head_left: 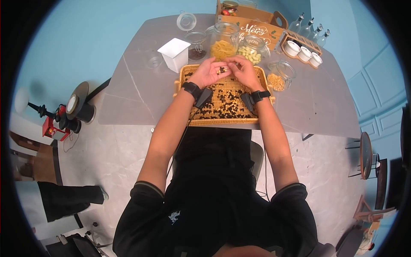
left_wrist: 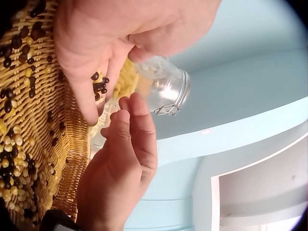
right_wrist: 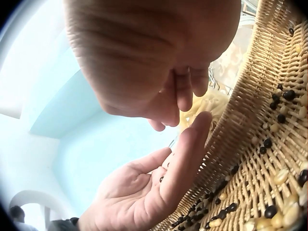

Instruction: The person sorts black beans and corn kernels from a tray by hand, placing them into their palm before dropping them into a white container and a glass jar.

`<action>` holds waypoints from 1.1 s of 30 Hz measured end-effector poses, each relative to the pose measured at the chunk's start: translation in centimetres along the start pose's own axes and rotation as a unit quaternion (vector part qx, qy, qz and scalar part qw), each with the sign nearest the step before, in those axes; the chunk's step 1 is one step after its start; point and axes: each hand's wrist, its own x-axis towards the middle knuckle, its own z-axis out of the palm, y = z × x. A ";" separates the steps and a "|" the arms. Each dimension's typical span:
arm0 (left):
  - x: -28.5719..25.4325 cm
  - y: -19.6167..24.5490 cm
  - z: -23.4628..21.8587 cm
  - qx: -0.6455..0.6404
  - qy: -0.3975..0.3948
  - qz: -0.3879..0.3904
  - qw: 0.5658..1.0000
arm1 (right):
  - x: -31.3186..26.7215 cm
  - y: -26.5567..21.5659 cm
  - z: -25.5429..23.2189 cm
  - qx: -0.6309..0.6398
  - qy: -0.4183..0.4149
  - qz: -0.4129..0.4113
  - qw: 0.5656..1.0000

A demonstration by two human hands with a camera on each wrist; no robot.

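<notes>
My left hand (head_left: pixel 206 74) is palm up over the back of a wicker tray (head_left: pixel 222 123), fingers extended. Several black beans and yellow corn kernels (left_wrist: pixel 99 87) lie on its fingers. Close beside it is my right hand (head_left: pixel 246 73), thumb and index finger brought near each other at the left fingertips. I cannot tell whether a bean is between them. Mixed black beans and corn kernels (head_left: pixel 227 103) are scattered across the tray, thickest toward its near side.
Behind the tray stand a glass jar of penne pasta (head_left: pixel 224 48), a jar of pale green pieces (head_left: pixel 250 55) and a jar with dark contents (head_left: pixel 197 52). A white container (head_left: pixel 174 55) is at left, a jar of corn kernels (head_left: pixel 277 82) at right. Farther back is a wooden crate (head_left: pixel 257 32).
</notes>
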 end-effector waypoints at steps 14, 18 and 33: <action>-0.1 0.2 -0.4 0.054 0.051 0.019 0.997 | -0.5 0.2 0.0 -0.160 -0.074 -0.055 0.983; 0.1 0.0 -0.5 0.063 0.041 0.013 0.997 | -0.5 0.0 0.1 -0.161 -0.074 -0.068 0.982; 0.8 -0.2 -1.3 0.071 0.033 0.007 0.997 | -0.6 -0.4 0.2 -0.191 -0.089 -0.116 0.971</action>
